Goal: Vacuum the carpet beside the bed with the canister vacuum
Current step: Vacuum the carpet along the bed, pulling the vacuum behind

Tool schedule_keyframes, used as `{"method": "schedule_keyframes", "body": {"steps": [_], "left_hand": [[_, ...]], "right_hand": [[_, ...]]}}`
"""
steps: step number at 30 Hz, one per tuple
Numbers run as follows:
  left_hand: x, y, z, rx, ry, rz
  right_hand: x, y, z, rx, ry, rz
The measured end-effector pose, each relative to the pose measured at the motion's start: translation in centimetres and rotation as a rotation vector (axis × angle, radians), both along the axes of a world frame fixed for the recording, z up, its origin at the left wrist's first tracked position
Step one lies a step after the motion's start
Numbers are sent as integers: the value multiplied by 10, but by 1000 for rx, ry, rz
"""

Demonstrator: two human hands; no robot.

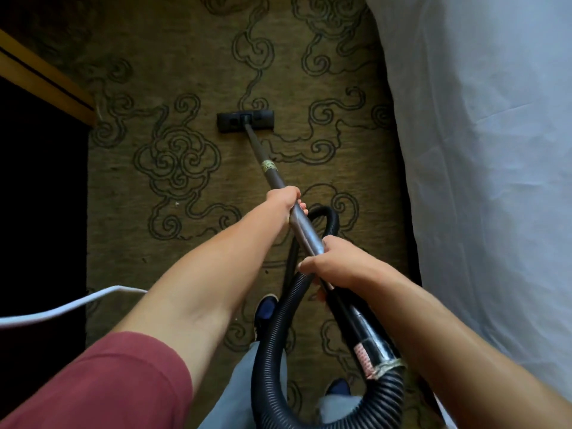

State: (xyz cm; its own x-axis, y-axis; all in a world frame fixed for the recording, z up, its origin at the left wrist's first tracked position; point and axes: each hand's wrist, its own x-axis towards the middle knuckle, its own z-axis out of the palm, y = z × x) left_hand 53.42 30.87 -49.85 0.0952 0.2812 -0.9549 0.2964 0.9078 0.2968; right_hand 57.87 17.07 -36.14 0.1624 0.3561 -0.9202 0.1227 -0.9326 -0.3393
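Nearest to us, our red sleeve (102,385) fills the lower left corner, with a white cord (62,309) curving across the dark floor just above it. Our left hand (283,201) is wrapped around the metal wand (269,171) higher up, fingers curled over it. The wand runs forward to the black floor nozzle (245,120), which sits flat on the olive carpet (185,181) with its dark swirl pattern, well ahead of our feet. Our right hand (334,263) is clenched on the wand's lower end, and also presses a loop of the ribbed black hose (272,335) against it. The hose loops down past our blue shoes (264,308). At the right hangs the bed's pale sheet (479,150), edging the carpet.
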Motion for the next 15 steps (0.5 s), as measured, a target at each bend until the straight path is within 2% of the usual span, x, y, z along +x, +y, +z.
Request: {"method": "schedule_keyframes", "body": {"steps": [4,9,15], "left_hand": [[24,67,-3,40,-48,22],[38,199,-27,125,4,-8],[95,301,-29,90,-22,-31]], "right_hand": [[26,63,2,93,19,-52],[32,189,-36,122,102,-88],[99,298,-43,93,46,76]]}}
